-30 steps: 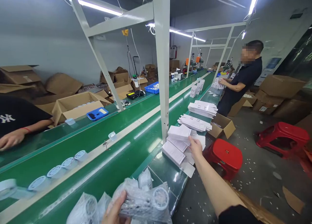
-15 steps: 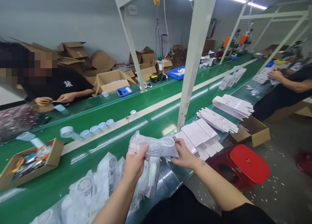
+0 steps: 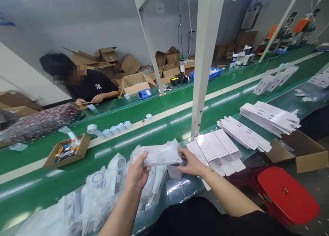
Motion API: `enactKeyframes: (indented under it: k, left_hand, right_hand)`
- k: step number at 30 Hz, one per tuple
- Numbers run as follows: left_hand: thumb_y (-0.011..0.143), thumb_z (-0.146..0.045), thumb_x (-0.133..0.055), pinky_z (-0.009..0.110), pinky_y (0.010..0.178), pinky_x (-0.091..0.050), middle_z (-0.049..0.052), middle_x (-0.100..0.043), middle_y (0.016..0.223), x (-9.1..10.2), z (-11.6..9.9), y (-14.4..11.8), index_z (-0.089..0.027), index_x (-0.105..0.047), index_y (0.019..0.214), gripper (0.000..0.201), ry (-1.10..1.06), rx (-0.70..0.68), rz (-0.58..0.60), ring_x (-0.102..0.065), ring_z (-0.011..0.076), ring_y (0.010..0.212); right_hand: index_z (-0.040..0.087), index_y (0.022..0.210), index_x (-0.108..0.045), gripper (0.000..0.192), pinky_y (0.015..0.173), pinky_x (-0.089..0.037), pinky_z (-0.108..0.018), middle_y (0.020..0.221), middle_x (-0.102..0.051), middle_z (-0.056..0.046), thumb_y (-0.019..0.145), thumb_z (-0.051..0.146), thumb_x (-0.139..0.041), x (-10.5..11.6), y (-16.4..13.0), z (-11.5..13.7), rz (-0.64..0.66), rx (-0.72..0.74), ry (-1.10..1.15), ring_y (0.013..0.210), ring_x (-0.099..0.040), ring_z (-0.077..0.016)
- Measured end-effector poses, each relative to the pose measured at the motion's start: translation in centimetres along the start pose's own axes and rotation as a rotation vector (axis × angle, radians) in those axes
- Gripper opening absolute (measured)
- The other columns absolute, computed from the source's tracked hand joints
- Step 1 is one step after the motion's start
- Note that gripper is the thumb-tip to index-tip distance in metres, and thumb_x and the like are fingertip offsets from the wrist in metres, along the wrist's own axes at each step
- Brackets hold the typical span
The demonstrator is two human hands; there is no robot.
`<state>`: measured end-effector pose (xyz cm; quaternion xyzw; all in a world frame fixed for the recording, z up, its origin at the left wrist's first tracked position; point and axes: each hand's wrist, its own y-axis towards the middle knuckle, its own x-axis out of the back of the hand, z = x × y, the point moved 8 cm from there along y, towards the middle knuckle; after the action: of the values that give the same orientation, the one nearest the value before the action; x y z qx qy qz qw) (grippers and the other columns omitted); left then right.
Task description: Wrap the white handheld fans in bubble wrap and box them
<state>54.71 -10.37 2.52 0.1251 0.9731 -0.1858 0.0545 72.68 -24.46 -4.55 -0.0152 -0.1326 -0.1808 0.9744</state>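
My left hand is closed around one end of a white part in a clear plastic bag, held above the near edge of the bench. My right hand curls its thumb and fingers around a small white carton at the bag's right end. The bag hides much of that carton. Several more bagged white parts lie in a row to the left and below my hands. Right of my right hand, overlapping white cartons lie on the bench.
Flat white carton blanks are stacked further right. A white post rises beyond my hands. A small brown box of parts sits on the green conveyor. A red stool stands at right. A co-worker sits across.
The view has turned left and the co-worker at right has left it. The bagged part has rolled over in my left hand. My right hand has moved from the bag to a white carton.
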Motion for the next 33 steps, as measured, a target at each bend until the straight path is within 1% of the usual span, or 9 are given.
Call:
enactKeyframes:
  k: [4,9,13,16,19,22,24,28,33]
  left_hand:
    - [0.070,-0.046,-0.067,0.026,0.052,-0.044,-0.003,-0.057,0.059,-1.3,-1.8,-2.0,-0.019,-0.057,0.077,0.029,0.546,-0.346,0.043,-0.053,0.0140,0.051]
    - [0.082,-0.053,-0.047,0.035,0.069,-0.048,0.010,-0.066,0.083,-5.6,-4.1,-3.1,-0.021,-0.056,0.081,0.033,1.202,-0.758,0.055,-0.065,0.0303,0.085]
    - [0.085,-0.046,-0.042,0.040,0.067,-0.049,0.014,-0.065,0.078,-8.7,-0.4,-1.1,-0.017,-0.059,0.086,0.033,1.544,-0.747,0.352,-0.066,0.0334,0.075]
    - [0.081,-0.036,-0.049,0.040,0.079,-0.051,0.017,-0.070,0.098,-8.9,3.8,-1.6,-0.015,-0.064,0.098,0.031,1.583,-0.703,0.582,-0.068,0.0336,0.093]
    - [0.082,-0.033,-0.048,0.050,0.093,-0.046,0.017,-0.065,0.126,-7.8,7.2,-2.5,-0.018,-0.065,0.114,0.039,1.700,-0.708,0.654,-0.055,0.0369,0.123]
    - [0.079,-0.029,-0.051,0.064,0.107,-0.025,0.015,-0.064,0.130,-7.9,9.0,-3.0,-0.022,-0.066,0.117,0.041,1.839,-0.839,0.715,-0.043,0.0393,0.134]
    - [0.077,-0.024,-0.051,0.062,0.110,-0.021,0.014,-0.065,0.128,-8.7,9.3,-3.0,-0.022,-0.066,0.118,0.043,1.848,-0.914,0.762,-0.041,0.0376,0.136]
    - [0.084,-0.015,-0.032,0.046,0.093,-0.046,0.017,-0.069,0.112,-10.2,9.0,-2.3,-0.019,-0.065,0.118,0.048,1.806,-0.846,0.855,-0.058,0.0325,0.117]
    - [0.087,-0.033,-0.031,0.039,0.084,-0.051,0.015,-0.068,0.104,-11.0,5.4,1.5,-0.017,-0.064,0.113,0.044,1.724,-0.765,0.807,-0.064,0.0300,0.097]
  right_hand:
    - [0.021,0.113,-0.052,0.055,0.092,-0.047,-0.040,0.115,-0.053,-0.007,0.065,0.026,-0.077,0.0,0.2,0.6,0.009,0.048,-0.059,0.105,-0.055,-0.0231]
    - [0.020,0.113,-0.051,0.059,0.092,-0.048,-0.041,0.114,-0.054,-0.008,0.065,0.035,-0.081,-0.9,0.2,2.0,0.031,0.085,-0.246,0.105,-0.057,-0.0262]
    - [0.022,0.115,-0.051,0.066,0.098,-0.047,-0.041,0.123,-0.052,-0.009,0.060,0.039,-0.085,-2.2,0.7,0.7,0.071,0.109,-0.300,0.115,-0.056,-0.0294]
    - [0.024,0.122,-0.048,0.074,0.102,-0.045,-0.042,0.129,-0.051,-0.009,0.060,0.039,-0.085,-2.5,0.6,-0.1,0.063,0.124,-0.254,0.124,-0.051,-0.0298]
    - [0.025,0.130,-0.044,0.083,0.107,-0.040,-0.044,0.134,-0.051,-0.010,0.059,0.039,-0.086,-2.4,0.1,-0.3,0.099,0.134,-0.163,0.129,-0.047,-0.0298]
    - [0.027,0.133,-0.045,0.089,0.098,-0.047,-0.042,0.134,-0.053,-0.009,0.056,0.037,-0.088,-1.8,-0.5,-0.7,0.122,0.085,-0.024,0.122,-0.054,-0.0291]
    - [0.028,0.127,-0.051,0.076,0.088,-0.053,-0.038,0.124,-0.059,-0.006,0.059,0.034,-0.085,0.8,-1.0,-2.1,-0.061,-0.033,0.064,0.111,-0.060,-0.0263]
    - [0.020,0.117,-0.053,0.034,0.096,-0.047,-0.046,0.119,-0.057,-0.013,0.085,0.030,-0.057,10.1,-6.1,-6.7,-0.733,-0.394,0.002,0.114,-0.056,-0.0284]
    - [0.012,0.121,-0.050,0.060,0.110,-0.026,-0.060,0.131,-0.045,-0.026,0.068,0.029,-0.072,15.7,-11.0,-10.6,-0.931,-0.586,-0.077,0.134,-0.033,-0.0444]
